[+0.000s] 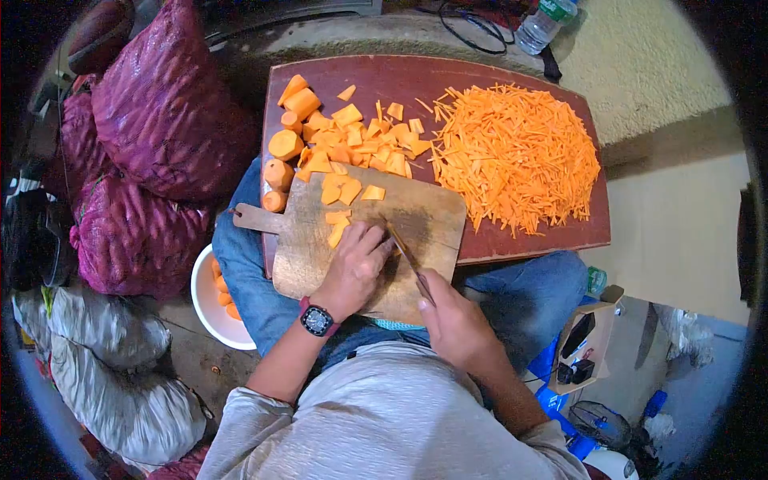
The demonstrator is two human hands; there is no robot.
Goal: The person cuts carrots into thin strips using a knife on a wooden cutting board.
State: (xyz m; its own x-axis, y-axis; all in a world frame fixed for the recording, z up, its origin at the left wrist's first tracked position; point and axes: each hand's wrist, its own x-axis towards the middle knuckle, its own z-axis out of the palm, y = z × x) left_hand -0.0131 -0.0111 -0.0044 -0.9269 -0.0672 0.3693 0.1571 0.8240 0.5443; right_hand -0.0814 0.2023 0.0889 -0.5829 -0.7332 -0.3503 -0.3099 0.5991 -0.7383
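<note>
My right hand [452, 320] grips a knife [410, 262] by its handle, the blade angled down to the wooden cutting board [308, 264]. Close against the blade, my left hand [358, 268] has its fingers curled down on the board over a carrot piece, mostly hidden beneath them. Several flat carrot slices [350, 190] lie on the board above my left hand. Past the board's far edge is a heap of cut carrot pieces [360, 144]. To its right rises a large pile of carrot strips [520, 156].
The board rests partly on a dark red tabletop [512, 248], partly over my lap. Thick carrot chunks [280, 174] line its left side. A white bowl [210, 320] with carrots stands at lower left, near purple mesh sacks [160, 104]. A plastic bottle [542, 28] stands at the back right.
</note>
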